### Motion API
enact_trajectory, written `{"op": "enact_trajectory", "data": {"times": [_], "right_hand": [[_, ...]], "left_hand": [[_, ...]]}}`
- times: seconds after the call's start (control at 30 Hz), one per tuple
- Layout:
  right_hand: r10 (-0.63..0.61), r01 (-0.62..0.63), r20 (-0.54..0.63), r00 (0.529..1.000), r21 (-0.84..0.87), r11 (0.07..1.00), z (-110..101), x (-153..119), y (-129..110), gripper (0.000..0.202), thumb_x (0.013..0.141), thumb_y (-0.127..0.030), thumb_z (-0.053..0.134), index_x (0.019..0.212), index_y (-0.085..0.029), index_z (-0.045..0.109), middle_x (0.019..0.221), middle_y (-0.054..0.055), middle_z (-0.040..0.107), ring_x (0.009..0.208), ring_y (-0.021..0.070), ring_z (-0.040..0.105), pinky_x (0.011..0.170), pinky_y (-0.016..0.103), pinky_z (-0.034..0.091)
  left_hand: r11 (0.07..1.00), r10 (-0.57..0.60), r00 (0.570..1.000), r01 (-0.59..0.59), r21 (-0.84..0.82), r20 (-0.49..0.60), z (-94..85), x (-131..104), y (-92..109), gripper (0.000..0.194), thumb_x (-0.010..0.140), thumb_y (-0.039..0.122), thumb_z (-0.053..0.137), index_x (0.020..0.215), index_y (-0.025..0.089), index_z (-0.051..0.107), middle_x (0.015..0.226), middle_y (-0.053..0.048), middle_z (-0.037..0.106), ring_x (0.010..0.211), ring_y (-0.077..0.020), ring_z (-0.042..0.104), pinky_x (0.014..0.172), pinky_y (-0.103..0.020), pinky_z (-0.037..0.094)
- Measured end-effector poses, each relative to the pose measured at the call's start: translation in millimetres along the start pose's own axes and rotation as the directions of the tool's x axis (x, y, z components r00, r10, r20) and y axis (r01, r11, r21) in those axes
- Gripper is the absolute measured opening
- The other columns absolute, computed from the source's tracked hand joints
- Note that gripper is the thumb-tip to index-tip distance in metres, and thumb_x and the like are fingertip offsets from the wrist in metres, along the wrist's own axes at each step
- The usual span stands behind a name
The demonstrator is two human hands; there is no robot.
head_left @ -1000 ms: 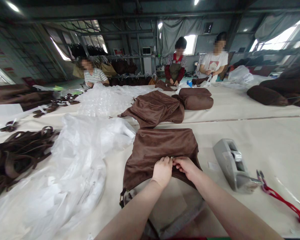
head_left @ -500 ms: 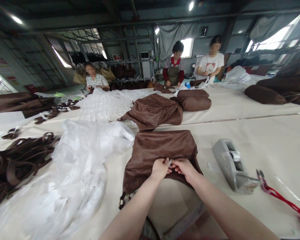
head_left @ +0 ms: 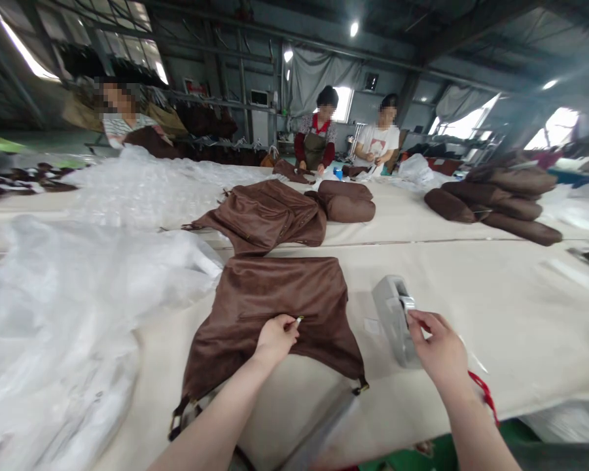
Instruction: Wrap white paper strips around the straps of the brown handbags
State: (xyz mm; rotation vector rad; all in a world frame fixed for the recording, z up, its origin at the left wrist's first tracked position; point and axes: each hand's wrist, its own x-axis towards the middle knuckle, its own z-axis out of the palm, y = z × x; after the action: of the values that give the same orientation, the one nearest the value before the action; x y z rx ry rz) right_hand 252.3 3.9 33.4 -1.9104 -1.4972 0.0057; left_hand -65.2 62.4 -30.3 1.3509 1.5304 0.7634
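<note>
A dark brown leather bag (head_left: 279,288) lies flat on the table in front of me, with metal-ringed strap ends at its lower corners. My left hand (head_left: 277,337) rests over the bag's middle, thumb and fingers pinching a small white piece (head_left: 299,321) at the zipper line (head_left: 255,318). Whether that piece is the wrapped zipper pull is too small to tell. To the right stands a grey tape dispenser (head_left: 392,320). My right hand (head_left: 436,343) is at the dispenser's upper side, thumb and forefinger closed on the tape (head_left: 407,306) by its roll.
Clear plastic bags (head_left: 53,294) spread over the left side. Beyond my bag lie another brown bag (head_left: 269,212) and stuffed brown rolls (head_left: 348,199). More rolls (head_left: 495,196) are piled at right. A red cord (head_left: 485,392) lies by my right wrist. Three people work across the table.
My right hand has left the bag and moved right to the tape dispenser. My left hand stays pinched at the zipper. The view has swung to the right.
</note>
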Motion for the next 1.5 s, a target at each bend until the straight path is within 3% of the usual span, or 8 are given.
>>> {"op": "enact_trajectory", "data": {"times": [0.1,0.2,0.5,0.77,1.03,1.13,1.27,1.5], "right_hand": [[0.133,-0.129,0.151,0.98,-0.036,0.991,-17,6,45,0.038,0.08,-0.05,0.049,0.089,-0.02,0.072,0.092,0.01,0.069,0.08,0.0255,0.063,0.074,0.037,0.046],[0.224,-0.282,0.283,0.933,0.186,0.941,-16,3,66,0.037,0.077,-0.05,0.053,0.082,-0.02,0.074,0.089,0.008,0.072,0.089,0.0262,0.063,0.079,0.035,0.046],[0.363,-0.474,0.305,0.88,0.593,0.651,-16,-7,56,0.034,0.06,-0.048,0.073,0.076,-0.018,0.075,0.09,0.009,0.073,0.096,0.0265,0.062,0.089,0.036,0.045],[0.226,-0.282,0.176,0.958,0.44,0.852,-29,-22,44,0.032,0.071,-0.05,0.065,0.082,-0.022,0.075,0.102,0.008,0.069,0.107,0.0281,0.058,0.099,0.044,0.04],[0.27,-0.288,0.107,0.957,0.225,0.931,-38,-40,59,0.031,0.069,-0.052,0.065,0.077,-0.024,0.075,0.103,0.008,0.068,0.103,0.0289,0.06,0.093,0.041,0.046],[0.342,-0.394,0.224,0.913,0.259,0.882,-32,-45,69,0.034,0.065,-0.052,0.066,0.078,-0.022,0.075,0.086,0.009,0.071,0.087,0.028,0.065,0.079,0.039,0.053],[0.394,-0.563,0.418,0.819,0.447,0.695,-22,-45,83,0.039,0.067,-0.052,0.064,0.082,-0.017,0.073,0.07,0.007,0.069,0.063,0.0221,0.065,0.063,0.035,0.055],[0.294,-0.405,0.387,0.874,0.248,0.88,-23,-49,98,0.025,0.063,-0.046,0.064,0.071,-0.025,0.075,0.06,0.004,0.067,0.056,0.0224,0.064,0.054,0.033,0.053]], "left_hand": [[0.998,0.023,1.0,-0.024,0.052,0.019,-2.4,0,1,0.02,0.083,0.029,0.049,0.079,0.016,0.063,0.066,-0.002,0.066,0.054,-0.0119,0.061,0.052,-0.02,0.043],[0.996,0.038,0.999,-0.04,0.075,0.029,-3.5,0,1,0.022,0.083,0.031,0.046,0.079,0.017,0.063,0.067,-0.001,0.067,0.057,-0.0125,0.063,0.053,-0.02,0.043],[0.99,0.064,0.998,-0.065,0.128,0.017,-6.5,-4,6,0.021,0.081,0.031,0.047,0.079,0.017,0.062,0.067,-0.001,0.067,0.058,-0.0125,0.062,0.055,-0.02,0.042],[0.994,0.041,0.999,-0.043,0.096,0.02,-7.7,-7,11,0.019,0.08,0.031,0.048,0.08,0.017,0.062,0.067,0.0,0.067,0.058,-0.0132,0.062,0.055,-0.02,0.043],[0.988,0.059,0.998,-0.061,0.139,0.02,-5.9,-4,4,0.024,0.082,0.036,0.046,0.078,0.018,0.063,0.069,-0.001,0.068,0.059,-0.0127,0.062,0.055,-0.02,0.041],[0.984,0.076,0.997,-0.077,0.16,0.012,-4.8,-2,1,0.024,0.083,0.035,0.046,0.078,0.018,0.063,0.069,-0.001,0.068,0.06,-0.0126,0.062,0.056,-0.02,0.041],[0.98,0.106,0.994,-0.106,0.17,0.004,-4.2,-3,0,0.022,0.083,0.032,0.047,0.08,0.018,0.063,0.071,-0.001,0.068,0.061,-0.0125,0.061,0.059,-0.02,0.041],[0.967,0.154,0.987,-0.141,0.214,-0.049,-1.3,-11,2,0.016,0.084,0.023,0.049,0.082,0.018,0.064,0.074,-0.003,0.068,0.065,-0.0119,0.059,0.063,-0.02,0.039]]}}
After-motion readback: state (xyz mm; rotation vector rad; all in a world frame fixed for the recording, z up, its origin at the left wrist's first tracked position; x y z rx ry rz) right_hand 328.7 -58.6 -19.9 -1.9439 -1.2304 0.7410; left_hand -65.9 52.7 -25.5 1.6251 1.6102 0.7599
